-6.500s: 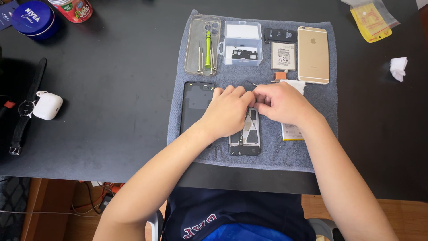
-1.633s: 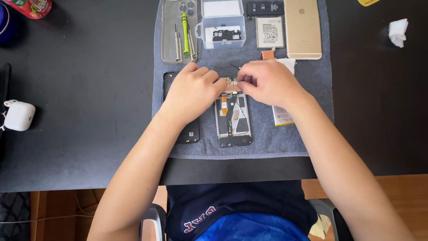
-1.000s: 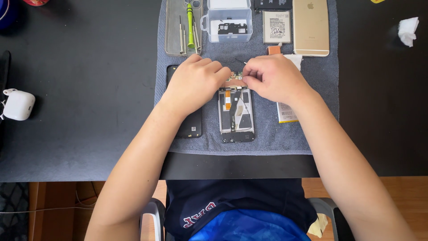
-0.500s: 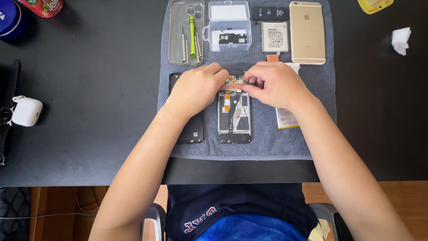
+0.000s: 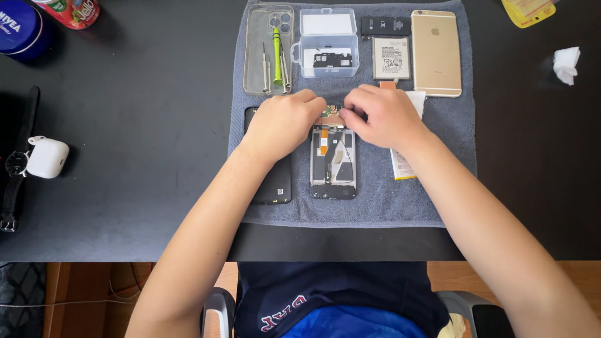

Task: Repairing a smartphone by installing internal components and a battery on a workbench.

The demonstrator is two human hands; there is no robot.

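Both hands meet at the top end of an opened phone (image 5: 333,163) lying face down in the middle of a grey towel (image 5: 375,206). The left hand (image 5: 285,122) has its fingers curled together over the phone's upper edge, and the right hand (image 5: 382,116) pinches something thin and dark there; what sits inside that grip is too small to make out, and the top of the phone is hidden under the knuckles. Just left of the opened phone lies a black back cover (image 5: 275,181), half covered by the left wrist. Right of the phone a white and yellow slip (image 5: 400,166) is partly hidden by the right forearm. Beyond the hands, along the far edge of the towel, stand one clear phone case (image 5: 268,37) holding a green screwdriver (image 5: 277,47), one clear plastic box (image 5: 328,44), two batteries (image 5: 391,57) and one gold phone (image 5: 436,53). Off the towel, on the dark surface (image 5: 138,156), sit one white earbud case (image 5: 47,156), a watch (image 5: 14,166) cut by the frame edge, and a crumpled tissue (image 5: 566,62).
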